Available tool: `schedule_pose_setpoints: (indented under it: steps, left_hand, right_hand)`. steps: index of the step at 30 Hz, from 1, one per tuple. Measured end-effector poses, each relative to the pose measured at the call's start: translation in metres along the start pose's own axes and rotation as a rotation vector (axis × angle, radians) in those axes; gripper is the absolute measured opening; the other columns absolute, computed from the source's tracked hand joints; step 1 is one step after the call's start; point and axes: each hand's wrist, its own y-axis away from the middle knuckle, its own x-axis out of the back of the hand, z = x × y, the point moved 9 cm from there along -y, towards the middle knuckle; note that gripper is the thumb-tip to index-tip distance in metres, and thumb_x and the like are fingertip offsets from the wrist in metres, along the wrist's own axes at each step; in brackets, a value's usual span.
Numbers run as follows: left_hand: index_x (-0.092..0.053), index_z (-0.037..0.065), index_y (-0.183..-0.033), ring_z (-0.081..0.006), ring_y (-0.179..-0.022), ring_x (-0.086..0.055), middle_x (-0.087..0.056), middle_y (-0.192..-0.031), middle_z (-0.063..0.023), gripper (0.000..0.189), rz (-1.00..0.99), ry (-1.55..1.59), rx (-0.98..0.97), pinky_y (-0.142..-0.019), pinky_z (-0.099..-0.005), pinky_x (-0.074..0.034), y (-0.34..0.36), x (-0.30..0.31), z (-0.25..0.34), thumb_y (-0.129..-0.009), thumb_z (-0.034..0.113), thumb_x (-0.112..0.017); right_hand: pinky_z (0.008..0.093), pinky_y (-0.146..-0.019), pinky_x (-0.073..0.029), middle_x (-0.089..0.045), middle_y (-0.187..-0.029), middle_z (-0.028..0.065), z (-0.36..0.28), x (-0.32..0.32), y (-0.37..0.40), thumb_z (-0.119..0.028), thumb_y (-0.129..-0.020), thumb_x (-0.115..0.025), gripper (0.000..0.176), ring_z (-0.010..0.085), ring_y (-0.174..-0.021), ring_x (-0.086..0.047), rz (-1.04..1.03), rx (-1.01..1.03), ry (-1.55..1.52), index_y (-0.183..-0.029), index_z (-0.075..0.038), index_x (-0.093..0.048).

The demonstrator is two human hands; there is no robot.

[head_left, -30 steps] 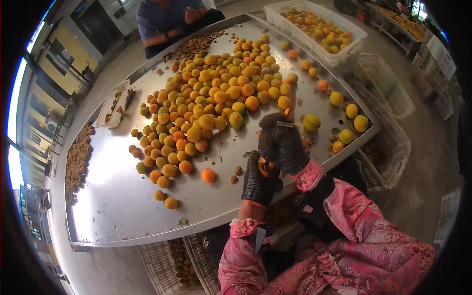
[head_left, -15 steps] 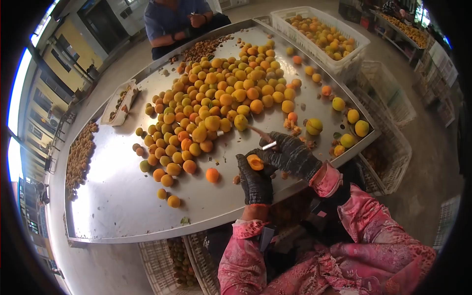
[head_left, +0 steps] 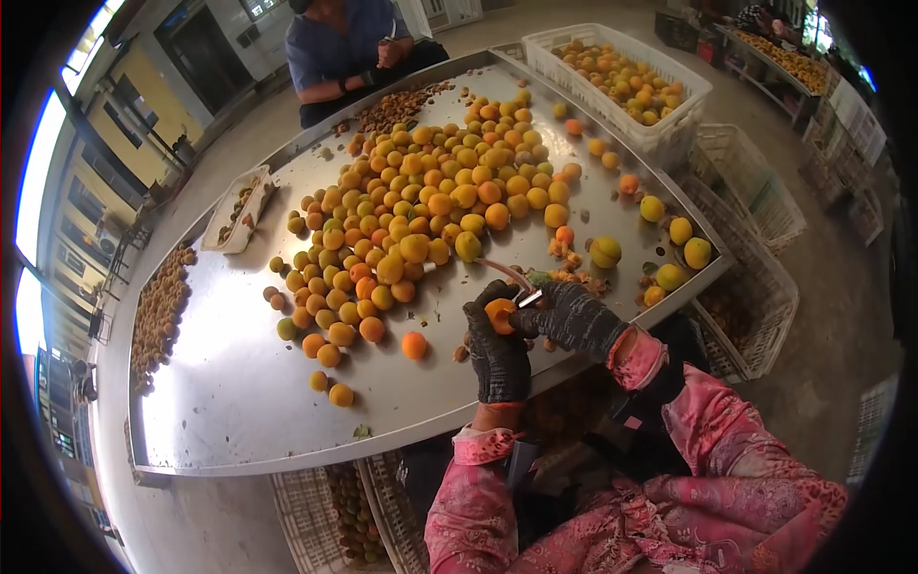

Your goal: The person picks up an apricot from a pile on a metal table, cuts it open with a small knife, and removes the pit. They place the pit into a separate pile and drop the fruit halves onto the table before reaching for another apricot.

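Close to the table's near edge, my left hand (head_left: pixel 499 362), in a dark knit glove, is closed around an orange apricot (head_left: pixel 498 314). My right hand (head_left: pixel 581 320), gloved alike, grips a small tool (head_left: pixel 529 299) with a bright metal part and a thin, curved reddish-brown end pointing away from me. The metal sits right at the apricot's right side; the glove hides the rest of the tool. Beyond both hands, a big heap of yellow-orange apricots (head_left: pixel 414 249) spreads over the metal table (head_left: pixel 249 402). A single apricot (head_left: pixel 414 345) lies left of my left hand.
Pits lie along the table's left edge (head_left: pixel 164 316) and at the far end. A white tray (head_left: pixel 226 236) stands at the left side. Beside the right edge is a white crate (head_left: pixel 660 129) of apricots, with more crates below. Across the table sits a person (head_left: pixel 339 57).
My right hand has moved slightly down, bringing the tool's metal part against the apricot. My left hand has turned the apricot a little. The whole view has shifted slightly.
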Motion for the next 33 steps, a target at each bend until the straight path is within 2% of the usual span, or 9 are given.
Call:
schedule_pose_setpoints:
  steps: [7,13,16,19,22,25,29,31,33]
  left_hand:
    - [-0.051,0.0,-0.112,-0.0149,-0.079,-0.057,-0.058,-0.097,-0.0098,0.038,-0.053,-0.61,-0.352,-0.067,-0.027,-0.047,0.012,-0.001,0.02,-0.096,0.031,-0.034]
    - [-0.056,0.002,-0.103,-0.0095,-0.062,-0.054,-0.059,-0.079,-0.0038,0.021,0.064,-0.556,0.049,-0.056,-0.0224,-0.045,0.052,0.01,0.012,-0.091,0.017,-0.051]
    - [-0.057,0.001,-0.101,-0.0092,-0.063,-0.053,-0.057,-0.079,-0.0025,0.017,-0.083,-0.747,-0.135,-0.056,-0.0229,-0.045,0.058,0.012,-0.004,-0.088,0.012,-0.054]
    - [-0.057,0.0,-0.099,-0.0099,-0.065,-0.055,-0.058,-0.08,-0.0032,0.016,-0.062,-0.714,-0.063,-0.058,-0.0238,-0.046,0.061,0.009,-0.003,-0.088,0.01,-0.053]
    - [-0.058,0.0,-0.101,-0.0097,-0.063,-0.055,-0.06,-0.08,-0.0044,0.018,-0.196,-1.036,-0.421,-0.057,-0.0232,-0.045,0.071,-0.006,0.021,-0.087,0.011,-0.054]
    - [-0.058,0.0,-0.103,-0.01,-0.061,-0.054,-0.06,-0.079,-0.0042,0.021,0.146,-0.524,0.051,-0.056,-0.0222,-0.045,0.064,0.03,0.021,-0.086,0.013,-0.056]
    - [-0.06,0.003,-0.1,-0.0279,-0.073,-0.061,-0.062,-0.08,-0.0121,0.022,0.155,-0.793,0.1,-0.068,-0.0344,-0.048,0.049,0.034,0.029,-0.084,0.016,-0.057]
    - [-0.061,0.005,-0.106,-0.011,-0.06,-0.055,-0.062,-0.077,-0.0045,0.028,-0.157,-1.28,-0.116,-0.058,-0.0255,-0.046,0.03,0.018,0.017,-0.083,0.021,-0.062]
    - [-0.061,0.007,-0.107,-0.0155,-0.066,-0.06,-0.065,-0.08,-0.0086,0.033,-0.266,-1.363,-0.181,-0.064,-0.03,-0.048,0.021,0.001,0.005,-0.081,0.027,-0.063]
  right_hand:
    - [0.0197,-0.044,-0.039,-0.06,-0.062,-0.0003,0.017,-0.008,0.008,-0.022,-0.076,-0.069,0.021,0.0055,-0.05,-0.05,-0.005,0.002,-0.211,-0.089,-0.006,-0.064]
    - [0.0272,-0.064,-0.046,-0.064,-0.073,0.0051,0.021,0.012,0.028,-0.023,-0.076,-0.069,0.024,0.0117,-0.068,-0.058,0.004,-0.115,-0.194,-0.088,-0.003,-0.064]
    - [0.0306,-0.07,-0.047,-0.065,-0.082,0.0099,0.024,0.001,0.021,-0.021,-0.075,-0.069,0.026,0.0167,-0.075,-0.06,0.005,0.152,0.377,-0.092,-0.002,-0.064]
    - [0.0304,-0.071,-0.047,-0.065,-0.083,0.0108,0.032,0.001,0.028,-0.023,-0.075,-0.069,0.028,0.0179,-0.075,-0.061,-0.06,0.008,-0.067,-0.092,-0.003,-0.064]
    - [0.0294,-0.07,-0.047,-0.064,-0.08,0.0092,0.026,0.013,0.036,-0.024,-0.075,-0.069,0.027,0.0161,-0.072,-0.059,-0.056,0.036,-0.034,-0.092,-0.003,-0.064]
    - [0.0273,-0.064,-0.047,-0.062,-0.076,0.0056,0.039,0.041,0.026,-0.025,-0.075,-0.07,0.026,0.0122,-0.066,-0.056,0.123,-0.038,0.054,-0.09,-0.004,-0.064]
    - [0.0237,-0.055,-0.043,-0.059,-0.073,0.0028,0.042,0.065,0.037,-0.024,-0.075,-0.07,0.032,0.0079,-0.06,-0.051,0.17,-0.11,-0.126,-0.098,-0.004,-0.06]
    - [0.026,-0.061,-0.046,-0.06,-0.078,0.0051,0.046,0.066,0.041,-0.022,-0.076,-0.068,0.035,0.0111,-0.065,-0.054,0.122,-0.199,-0.174,-0.103,-0.003,-0.057]
    - [0.0288,-0.069,-0.047,-0.061,-0.086,0.0088,0.047,0.078,0.038,-0.019,-0.077,-0.067,0.037,0.0153,-0.074,-0.056,0.19,-0.092,-0.051,-0.108,-0.001,-0.055]
